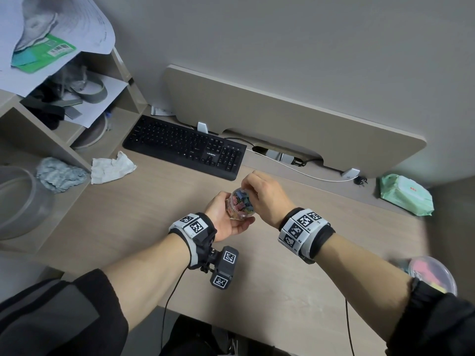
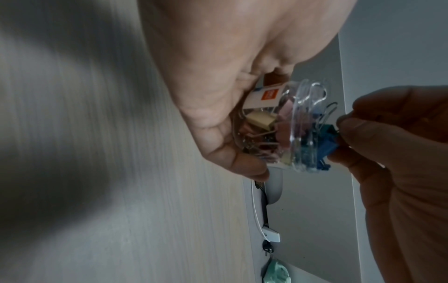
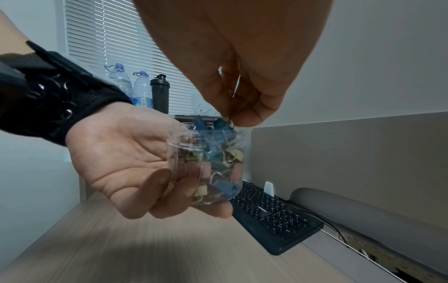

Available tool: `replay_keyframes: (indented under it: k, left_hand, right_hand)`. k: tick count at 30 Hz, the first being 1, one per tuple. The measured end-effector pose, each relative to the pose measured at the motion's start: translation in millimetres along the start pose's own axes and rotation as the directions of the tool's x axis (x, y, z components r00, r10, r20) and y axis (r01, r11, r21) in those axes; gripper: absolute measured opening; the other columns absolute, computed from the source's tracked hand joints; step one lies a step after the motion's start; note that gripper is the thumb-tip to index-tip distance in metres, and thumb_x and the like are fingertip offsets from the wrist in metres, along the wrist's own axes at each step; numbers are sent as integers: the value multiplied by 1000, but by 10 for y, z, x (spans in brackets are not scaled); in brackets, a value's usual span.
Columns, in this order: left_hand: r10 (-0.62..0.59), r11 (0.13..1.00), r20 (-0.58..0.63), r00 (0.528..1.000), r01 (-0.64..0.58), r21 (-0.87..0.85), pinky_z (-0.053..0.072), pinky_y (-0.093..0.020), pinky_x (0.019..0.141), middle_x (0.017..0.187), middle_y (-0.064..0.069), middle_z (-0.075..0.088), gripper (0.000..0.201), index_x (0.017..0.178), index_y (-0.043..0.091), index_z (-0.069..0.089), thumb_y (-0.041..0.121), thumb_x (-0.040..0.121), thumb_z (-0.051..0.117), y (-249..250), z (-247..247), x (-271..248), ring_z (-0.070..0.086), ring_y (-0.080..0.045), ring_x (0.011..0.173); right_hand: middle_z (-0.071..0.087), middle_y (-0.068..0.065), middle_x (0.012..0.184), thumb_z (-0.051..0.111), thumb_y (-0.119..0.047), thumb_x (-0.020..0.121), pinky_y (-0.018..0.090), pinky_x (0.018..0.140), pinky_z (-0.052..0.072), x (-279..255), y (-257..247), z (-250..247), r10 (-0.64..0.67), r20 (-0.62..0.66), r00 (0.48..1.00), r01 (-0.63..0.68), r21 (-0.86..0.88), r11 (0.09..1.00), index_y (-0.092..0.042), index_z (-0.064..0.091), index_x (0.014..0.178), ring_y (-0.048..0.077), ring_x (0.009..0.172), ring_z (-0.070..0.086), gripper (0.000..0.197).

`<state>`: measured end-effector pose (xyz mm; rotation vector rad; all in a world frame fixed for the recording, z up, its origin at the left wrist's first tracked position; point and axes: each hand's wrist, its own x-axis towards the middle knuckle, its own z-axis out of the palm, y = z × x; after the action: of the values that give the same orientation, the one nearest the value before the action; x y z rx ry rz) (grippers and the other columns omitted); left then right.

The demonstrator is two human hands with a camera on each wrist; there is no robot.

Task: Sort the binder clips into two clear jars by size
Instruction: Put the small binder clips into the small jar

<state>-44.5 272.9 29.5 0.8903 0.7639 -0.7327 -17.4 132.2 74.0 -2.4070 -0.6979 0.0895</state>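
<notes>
Forearms with tagged wristbands fill the bottom of the head view. Left hand [image 1: 226, 214] cups a clear jar [image 1: 240, 205] above the table [image 1: 144, 214], grip wrapped round the jar body. Right hand [image 1: 267, 196] sits over the jar mouth, fingertips bunched down into it. Jar packed with coloured binder clips [image 1: 239, 199]. Second clear container [image 1: 431, 273] with pink contents at right edge, blurred. Black keyboard [image 1: 185, 146] behind, crumpled tissue [image 1: 111, 167] left, green wipes pack [image 1: 406, 196] far right.

Left wrist view: left hand [image 2: 218, 95] grips the jar [image 2: 298, 130] on its side, white label with an orange square [image 2: 266, 96] against the palm. Right hand [image 2: 400, 153] pinches a blue clip [image 2: 327, 141] at the jar rim.

Right wrist view: right hand [image 3: 237, 67] grip narrow, thumb and finger pinching thin wire handles of a clip [image 3: 221, 124] at the open mouth. Left hand [image 3: 135, 159] holds the jar [image 3: 206, 164] upright, clear of the table; blue, yellow, pink clips inside. Water bottles [image 3: 130, 86] stand in the background.
</notes>
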Motion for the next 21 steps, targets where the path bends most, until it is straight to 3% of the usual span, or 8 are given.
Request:
replay_keyframes:
  k: [8,16,21]
  left_hand:
    - [2,1000,9,1000,-2,-7,58,-31,62,92,-19,73,55,121,3,63,43,101,31,24,11,-13,71,-31,78]
    - [8,1000,7,1000,-8,-27,57,-30,60,101,-18,72,52,118,5,66,40,101,31,30,11,-19,71,-31,81]
    - [11,999,10,1000,-10,-38,56,-29,60,104,-17,72,53,116,5,67,40,101,30,26,21,-17,71,-30,81]
  right_hand:
    - [52,11,113,45,7,83,36,76,52,-4,15,10,3,102,995,-2,-8,1000,-5,56,113,27,94,55,35]
    - [57,5,96,45,9,81,19,73,39,15,35,-71,14,-18,1000,-13,38,999,-5,59,107,16,85,51,33]
    - [55,1,93,51,3,88,25,73,44,-8,64,-58,5,-109,994,-2,25,1000,-6,61,103,14,81,51,20]
